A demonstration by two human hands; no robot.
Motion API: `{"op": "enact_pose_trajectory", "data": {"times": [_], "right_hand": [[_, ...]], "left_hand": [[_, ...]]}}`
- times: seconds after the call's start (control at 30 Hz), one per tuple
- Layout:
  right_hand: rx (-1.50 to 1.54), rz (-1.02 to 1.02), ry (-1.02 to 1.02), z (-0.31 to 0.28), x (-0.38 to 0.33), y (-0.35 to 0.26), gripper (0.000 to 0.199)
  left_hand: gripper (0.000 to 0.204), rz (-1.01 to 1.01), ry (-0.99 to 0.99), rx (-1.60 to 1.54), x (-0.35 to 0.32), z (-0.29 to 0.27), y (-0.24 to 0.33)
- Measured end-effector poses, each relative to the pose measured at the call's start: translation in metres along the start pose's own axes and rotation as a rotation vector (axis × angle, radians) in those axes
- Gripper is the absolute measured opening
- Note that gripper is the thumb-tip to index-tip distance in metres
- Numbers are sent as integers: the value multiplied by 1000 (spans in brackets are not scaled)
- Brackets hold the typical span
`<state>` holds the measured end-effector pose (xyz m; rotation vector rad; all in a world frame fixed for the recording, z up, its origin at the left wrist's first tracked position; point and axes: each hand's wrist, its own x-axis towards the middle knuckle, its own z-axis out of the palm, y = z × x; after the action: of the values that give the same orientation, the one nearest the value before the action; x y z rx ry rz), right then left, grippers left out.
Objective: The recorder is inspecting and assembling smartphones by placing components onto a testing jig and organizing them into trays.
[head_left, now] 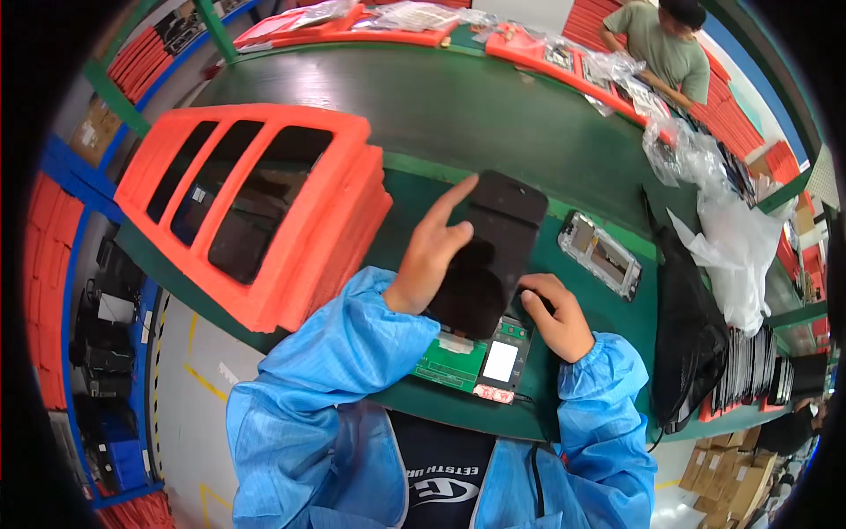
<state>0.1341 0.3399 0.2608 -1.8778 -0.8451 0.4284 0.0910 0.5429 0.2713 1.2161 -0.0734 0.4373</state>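
Holding a dark screen panel over the test board

Head view: the left hand (429, 256) lifts the black screen panel (489, 251) at a tilt, its grip closed on the panel's left edge, forefinger raised. The right hand (555, 317) rests curled at the panel's lower right corner; its grip I cannot tell. Just below the panel lies a green test board (454, 361). Left of the panel, stacked orange trays (264, 203) show dark slots. Right of it, a bare frame (601, 254) lies on the open green tabletop (493, 132).
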Motion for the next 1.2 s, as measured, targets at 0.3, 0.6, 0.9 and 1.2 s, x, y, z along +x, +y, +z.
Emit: {"op": "enact_pose_trajectory", "data": {"times": [0.3, 0.6, 0.9, 1.2], "right_hand": [[517, -9, 20, 37, 35, -32, 32], [667, 110, 19, 41, 34, -18, 30], [-777, -343, 322, -30, 51, 7, 42], [-945, -80, 264, -86, 26, 81, 53]], "left_hand": [[56, -139, -97, -196, -11, 8, 26], [58, -134, -30, -233, -8, -1, 22], [47, 96, -126, 254, -84, -2, 102], [28, 1087, 905, 865, -70, -88, 231]]}}
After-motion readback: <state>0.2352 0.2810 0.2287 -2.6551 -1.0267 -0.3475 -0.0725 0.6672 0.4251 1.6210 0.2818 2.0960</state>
